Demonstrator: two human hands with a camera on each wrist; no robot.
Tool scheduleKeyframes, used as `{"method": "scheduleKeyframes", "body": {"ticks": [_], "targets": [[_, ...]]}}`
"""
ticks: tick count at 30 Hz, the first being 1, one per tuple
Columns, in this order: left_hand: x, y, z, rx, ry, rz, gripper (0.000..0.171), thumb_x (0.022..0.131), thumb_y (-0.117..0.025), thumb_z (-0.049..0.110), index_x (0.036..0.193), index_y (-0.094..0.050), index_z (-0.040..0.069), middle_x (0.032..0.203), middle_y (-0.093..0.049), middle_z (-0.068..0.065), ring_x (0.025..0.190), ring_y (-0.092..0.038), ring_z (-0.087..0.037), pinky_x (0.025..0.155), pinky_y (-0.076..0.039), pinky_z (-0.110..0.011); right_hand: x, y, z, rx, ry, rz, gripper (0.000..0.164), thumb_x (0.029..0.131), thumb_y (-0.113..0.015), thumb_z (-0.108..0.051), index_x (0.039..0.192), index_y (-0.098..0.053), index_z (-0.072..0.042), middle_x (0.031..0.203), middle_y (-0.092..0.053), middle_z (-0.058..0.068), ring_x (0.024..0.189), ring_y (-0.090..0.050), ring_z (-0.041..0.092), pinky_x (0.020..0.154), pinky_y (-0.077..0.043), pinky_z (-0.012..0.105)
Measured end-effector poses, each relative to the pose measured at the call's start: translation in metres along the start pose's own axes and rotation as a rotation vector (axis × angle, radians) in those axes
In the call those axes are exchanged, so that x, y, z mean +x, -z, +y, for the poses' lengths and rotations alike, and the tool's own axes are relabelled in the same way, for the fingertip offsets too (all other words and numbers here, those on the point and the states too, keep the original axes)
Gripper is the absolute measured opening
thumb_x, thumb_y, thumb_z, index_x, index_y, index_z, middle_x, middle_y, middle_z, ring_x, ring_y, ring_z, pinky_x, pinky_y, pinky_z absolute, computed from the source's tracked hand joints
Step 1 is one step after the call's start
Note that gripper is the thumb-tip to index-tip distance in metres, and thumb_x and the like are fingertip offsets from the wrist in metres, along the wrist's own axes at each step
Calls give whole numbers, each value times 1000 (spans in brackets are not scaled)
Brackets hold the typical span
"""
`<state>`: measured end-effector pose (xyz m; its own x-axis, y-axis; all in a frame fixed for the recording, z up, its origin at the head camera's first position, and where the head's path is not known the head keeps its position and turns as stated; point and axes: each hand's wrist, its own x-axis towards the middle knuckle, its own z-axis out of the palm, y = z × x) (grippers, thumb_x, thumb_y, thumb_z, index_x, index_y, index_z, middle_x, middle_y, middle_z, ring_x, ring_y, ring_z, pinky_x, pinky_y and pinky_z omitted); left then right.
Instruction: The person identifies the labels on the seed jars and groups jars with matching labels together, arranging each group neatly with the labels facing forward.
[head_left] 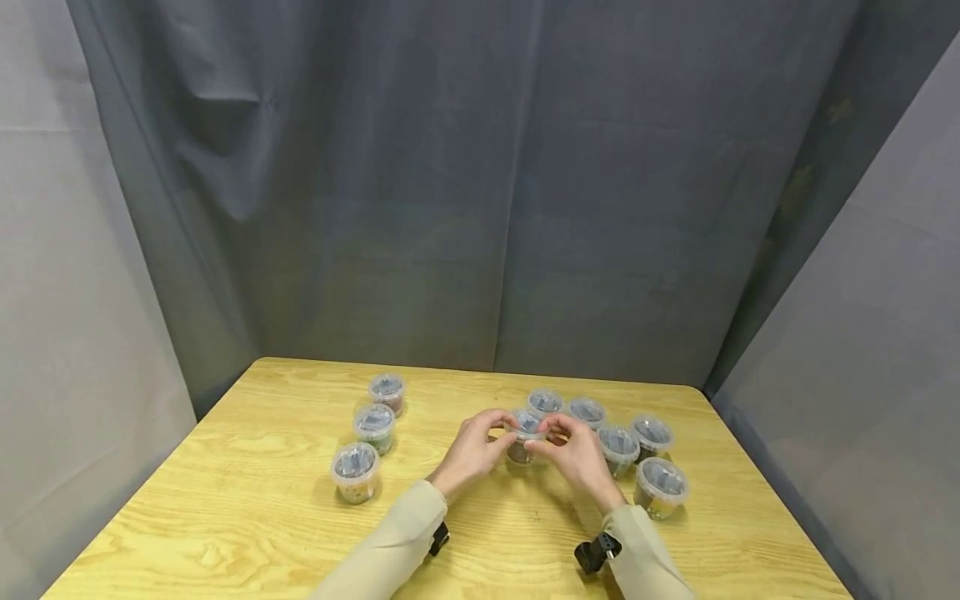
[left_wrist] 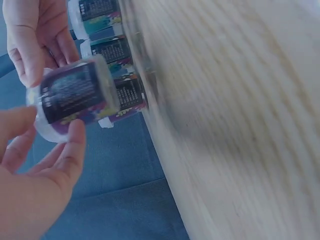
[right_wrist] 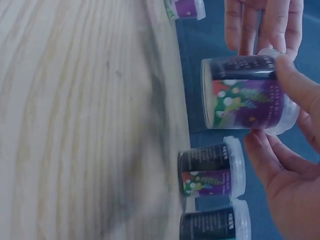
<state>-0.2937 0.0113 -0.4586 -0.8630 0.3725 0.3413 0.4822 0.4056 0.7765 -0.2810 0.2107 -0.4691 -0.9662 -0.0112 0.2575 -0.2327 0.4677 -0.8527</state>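
Both hands hold one small round plastic tub [head_left: 522,450] with a clear lid, near the middle of the table. Its printed label is purple and black, with coloured floral shapes, in the right wrist view. My left hand [head_left: 472,452] pinches it from the left, thumb and fingers at the lid's rim. From the right, my right hand [head_left: 577,458] grips the same rim, with fingertips facing the left ones. In the right wrist view, the tub [right_wrist: 245,97] is tilted slightly and sits a little off the wooden surface, compared with the neighbouring tub [right_wrist: 207,170].
Three similar tubs, the nearest one [head_left: 355,473] included, stand in a slanting row on the left of the wooden table [head_left: 247,500]. Several more, among them a front tub [head_left: 662,487], stand behind and right of the hands. Grey curtains [head_left: 390,208] enclose the table.
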Motion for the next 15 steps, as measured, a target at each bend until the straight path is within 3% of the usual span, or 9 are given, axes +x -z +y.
{"method": "scheduleKeyframes", "body": {"ticks": [3, 8, 15], "targets": [[-2, 5, 0, -61, -5, 25, 25, 99, -59, 15, 123, -64, 14, 129, -64, -5, 118, -62, -25, 93, -56, -37, 1, 0, -7, 38, -4, 10, 29, 78, -84, -26, 94, -64, -12, 103, -67, 5, 108, -65, 21, 97, -54, 35], [-5, 8, -3, -74, -35, 58, 45, 98, -59, 12, 143, -50, 16, 135, -61, -8, 120, -61, -24, 98, -53, -37, 2, -3, -21, 101, -40, 28, 34, 80, -82, -31, 100, -65, -11, 109, -67, 7, 110, -64, 23, 96, -55, 38], [-14, 10, -3, -85, -15, 116, 62, 92, -69, 17, 148, -42, 19, 133, -62, -10, 121, -60, -23, 103, -50, -40, 5, -8, -30, 222, -82, 61, 32, 85, -78, -26, 105, -64, -6, 109, -66, 9, 106, -63, 19, 89, -54, 26]]}}
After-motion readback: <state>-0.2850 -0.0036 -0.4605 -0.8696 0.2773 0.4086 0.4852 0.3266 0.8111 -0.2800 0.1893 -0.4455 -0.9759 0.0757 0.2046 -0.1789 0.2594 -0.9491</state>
